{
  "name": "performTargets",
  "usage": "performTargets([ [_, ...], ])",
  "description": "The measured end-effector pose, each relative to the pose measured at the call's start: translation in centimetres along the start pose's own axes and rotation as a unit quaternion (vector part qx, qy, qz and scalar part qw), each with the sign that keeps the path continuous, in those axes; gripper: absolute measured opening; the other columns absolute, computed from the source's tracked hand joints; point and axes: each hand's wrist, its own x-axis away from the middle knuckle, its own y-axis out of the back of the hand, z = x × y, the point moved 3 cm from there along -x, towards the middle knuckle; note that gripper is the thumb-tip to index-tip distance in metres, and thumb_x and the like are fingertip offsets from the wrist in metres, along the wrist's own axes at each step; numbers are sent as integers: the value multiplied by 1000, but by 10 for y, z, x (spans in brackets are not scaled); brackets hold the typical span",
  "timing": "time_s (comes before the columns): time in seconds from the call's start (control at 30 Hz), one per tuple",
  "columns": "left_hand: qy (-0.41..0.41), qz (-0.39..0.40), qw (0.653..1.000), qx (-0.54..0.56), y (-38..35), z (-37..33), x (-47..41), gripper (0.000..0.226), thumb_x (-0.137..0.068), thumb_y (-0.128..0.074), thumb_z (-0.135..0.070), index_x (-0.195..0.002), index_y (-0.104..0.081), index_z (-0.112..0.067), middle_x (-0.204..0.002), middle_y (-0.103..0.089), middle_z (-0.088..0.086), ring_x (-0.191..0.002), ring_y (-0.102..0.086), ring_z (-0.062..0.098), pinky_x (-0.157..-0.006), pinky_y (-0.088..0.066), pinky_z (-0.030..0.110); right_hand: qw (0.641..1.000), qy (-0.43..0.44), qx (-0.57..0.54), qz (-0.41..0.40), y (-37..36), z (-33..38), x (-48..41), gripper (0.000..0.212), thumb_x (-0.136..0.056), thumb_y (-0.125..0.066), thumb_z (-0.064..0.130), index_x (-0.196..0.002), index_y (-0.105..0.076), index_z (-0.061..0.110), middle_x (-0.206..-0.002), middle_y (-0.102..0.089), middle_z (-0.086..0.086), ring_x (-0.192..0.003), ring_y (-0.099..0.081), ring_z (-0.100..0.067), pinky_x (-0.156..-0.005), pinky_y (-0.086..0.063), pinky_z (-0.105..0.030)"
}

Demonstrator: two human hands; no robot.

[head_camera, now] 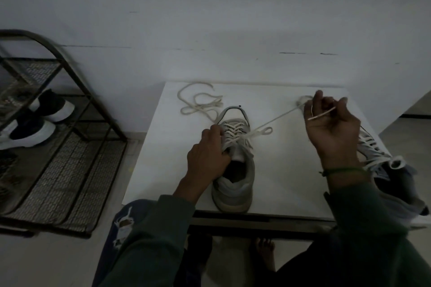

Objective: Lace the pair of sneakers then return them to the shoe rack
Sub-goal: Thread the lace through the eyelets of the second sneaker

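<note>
Your grey sneaker (235, 184) stands heel-first at the white table (291, 170)'s near edge.
Your left hand (205, 154) grips its upper; your right hand (331, 128) pinches the taut lace (275, 120).

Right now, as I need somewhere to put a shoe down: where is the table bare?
Widest bare patch: the table between the grey sneaker and the right wrist. A narrower strip runs along the left edge, nearer than the loose lace. Crowded: the right edge, with the second sneaker, the right hand and the taut lace.
</note>
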Motion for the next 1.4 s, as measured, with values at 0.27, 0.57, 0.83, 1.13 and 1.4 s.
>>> performTargets([
  [0.27,-45,-53,997,-31,-2,4,-1,41,-85,-57,-38,-122,-50,-24,-117,-52,5,-101,-55,31,-73,-46,37,968,19,249,-29,2,18,-8,26,-96,-44,42,-97,-61,23,-111,-66,2,-114,-59,-20,-98,-45,-46],
  [0.57,-153,-67,975,146,1,-7,-8,26,-81,-56,-30,-87,-70,-10,-113,-63,3,-106,-55,18,-88,-41,20,638,-169,731,174,-19,-62,27,7,-86,-65,14,-88,-71,18,-85,-72,-8,-74,-67,-15,-67,-52,-31],
  [0.83,-37,156,674,721,40,-10,-11,64,-56,-82,-20,-117,-63,-9,-130,-56,11,-124,-51,25,-103,-39,45,661,-147,699,230,-24,-78,37,15,-81,-71,12,-95,-67,15,-86,-65,4,-79,-61,-6,-71,-50,-26],
  [1.13,210,-142,721,646,65,60,-25,27,-90,-56,-33,-113,-67,-29,-120,-64,0,-113,-56,18,-87,-44,40,943,-139,301,-18,-8,-32,7,13,-82,-57,23,-72,-65,23,-84,-65,4,-91,-60,-16,-86,-43,-42],
  [1.4,94,-187,977,43,55,27,-13,31,-83,-64,-38,-63,-60,-15,-60,-59,-4,-61,-58,18,-58,-40,24,567,205,797,44,-16,-58,19,26,-87,-58,35,-96,-69,14,-92,-67,-6,-75,-59,-15,-73,-47,-31],
])
